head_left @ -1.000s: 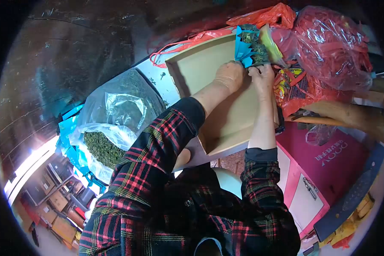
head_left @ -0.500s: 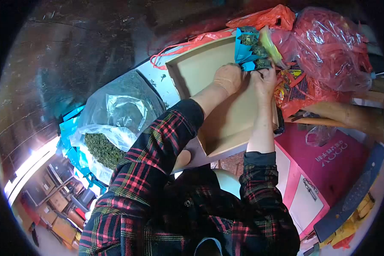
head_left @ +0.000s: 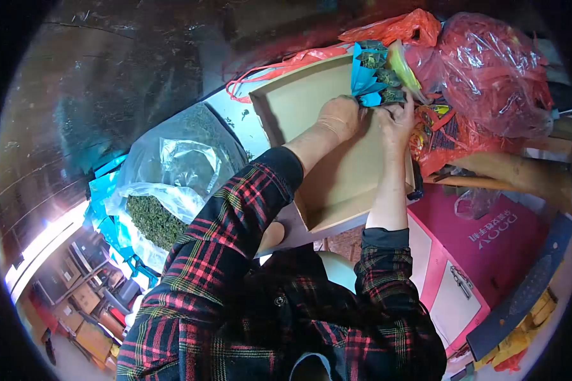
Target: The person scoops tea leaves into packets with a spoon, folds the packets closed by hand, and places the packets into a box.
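Observation:
Blue packets with clear sides and dark green leaf inside lie in a row at the far right corner of a shallow cardboard box. At the nearest packet's lower left is my left hand, its fingers curled and mostly hidden from view. My right hand touches that packet's lower right end, thumb and fingers partly spread. Left of the box, a large clear bag lies with its mouth open, showing dark green leaf.
Red plastic bags crowd the right, beside a yellow-green packet. A magenta box stands below them. Blue empty-looking packets lie at the left. A dark wooden surface spans the far side.
The nearest blue packet has settled flatter beside the others. My right hand's fingers have loosened and spread along its right end, while my left hand has barely moved.

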### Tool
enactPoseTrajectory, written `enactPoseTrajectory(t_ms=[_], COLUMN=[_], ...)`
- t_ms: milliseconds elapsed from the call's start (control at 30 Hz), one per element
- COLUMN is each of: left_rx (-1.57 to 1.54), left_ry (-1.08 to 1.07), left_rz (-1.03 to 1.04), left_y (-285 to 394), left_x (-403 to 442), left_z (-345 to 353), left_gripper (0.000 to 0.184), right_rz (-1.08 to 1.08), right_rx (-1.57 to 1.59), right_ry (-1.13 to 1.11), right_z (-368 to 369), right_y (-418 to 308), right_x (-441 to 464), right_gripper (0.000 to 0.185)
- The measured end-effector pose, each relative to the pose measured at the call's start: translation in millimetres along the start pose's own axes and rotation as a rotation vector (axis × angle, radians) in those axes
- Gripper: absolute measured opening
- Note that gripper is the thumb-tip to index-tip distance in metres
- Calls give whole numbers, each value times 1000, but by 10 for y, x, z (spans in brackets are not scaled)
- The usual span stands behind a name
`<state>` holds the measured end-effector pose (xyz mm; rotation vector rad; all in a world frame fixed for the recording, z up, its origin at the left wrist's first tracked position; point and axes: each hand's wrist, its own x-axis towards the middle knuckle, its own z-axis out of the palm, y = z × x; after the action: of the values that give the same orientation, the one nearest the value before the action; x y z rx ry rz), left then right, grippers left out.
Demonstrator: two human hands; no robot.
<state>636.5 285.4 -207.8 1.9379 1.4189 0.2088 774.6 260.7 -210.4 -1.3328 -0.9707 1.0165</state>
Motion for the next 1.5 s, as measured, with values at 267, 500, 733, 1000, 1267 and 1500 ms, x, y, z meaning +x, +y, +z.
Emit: enactPoseTrajectory(t_ms=[267,500,733,1000,1267,1500], left_rx=[18,-418,-425,-104,14,134], left_ry=[-52,96,911,1200,1353,1432], left_rz=[17,259,641,789,731,715], left_y=[-27,417,449,239,221,245], left_x=[-197,-1151,-2550,-3437,-4352,-5147], left_z=[-127,-906,-2433,-3209,-3384,-3508], left_gripper=[31,28,34,32,29,27], right_rz=[-57,-945,-1466,-1601,-1644,-1697], right_rx=[-185,165,312,351,470,598], right_ry=[117,24,27,-136,-407,-530], right_z=[-103,427,784,1193,1439,1454], right_y=[-282,-2347,-3547,-4253,-4725,-5042], right_x=[-358,-906,-1407,-2096,-2778,-3320], right_gripper=[58,28,34,35,36,36])
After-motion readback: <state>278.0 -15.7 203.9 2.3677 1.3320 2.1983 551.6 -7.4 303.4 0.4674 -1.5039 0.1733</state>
